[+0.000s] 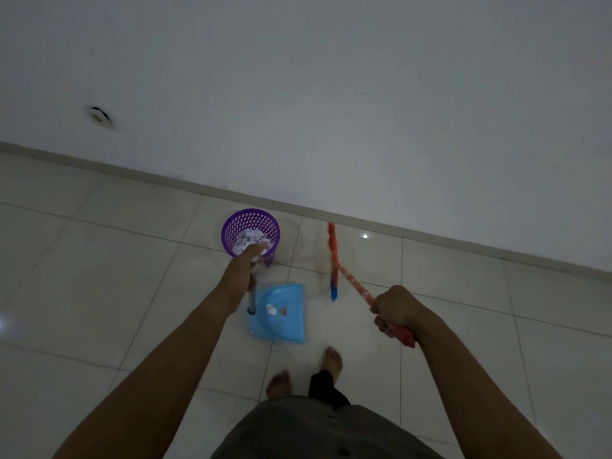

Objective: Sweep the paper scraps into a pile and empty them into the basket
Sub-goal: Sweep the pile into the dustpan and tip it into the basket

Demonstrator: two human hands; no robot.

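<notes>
We see the left hand (pixel 240 274) with its fingers curled tight round the upright handle of the blue dustpan (pixel 284 321). The hand overlaps the near rim of the purple basket (pixel 228 231) in our view. The dustpan sits low over the tiled floor (pixel 132 276), and we cannot tell whether it touches. One white paper scrap (pixel 271 309) lies inside it, close to the foot of the handle.

The basket stands at eleven o'clock from the dustpan, near it and close to the baseboard (pixel 463 241). A heap of white paper scraps (pixel 248 241) fills its bottom.

The right hand (pixel 395 309) is clamped round the red end of the broom (pixel 332 260). The patterned orange handle runs from the fist toward ten o'clock, down to the broom's head. The head lies at one o'clock from the dustpan, just beside it. It runs roughly from twelve to six, orange at the far end and blue at the near end. We make out pale, blurred bristles on its nine-o'clock side.

Two bare feet (pixel 332 359) stand at six o'clock from the dustpan. A plain wall (pixel 364 94) fills the twelve-o'clock half of the view.
</notes>
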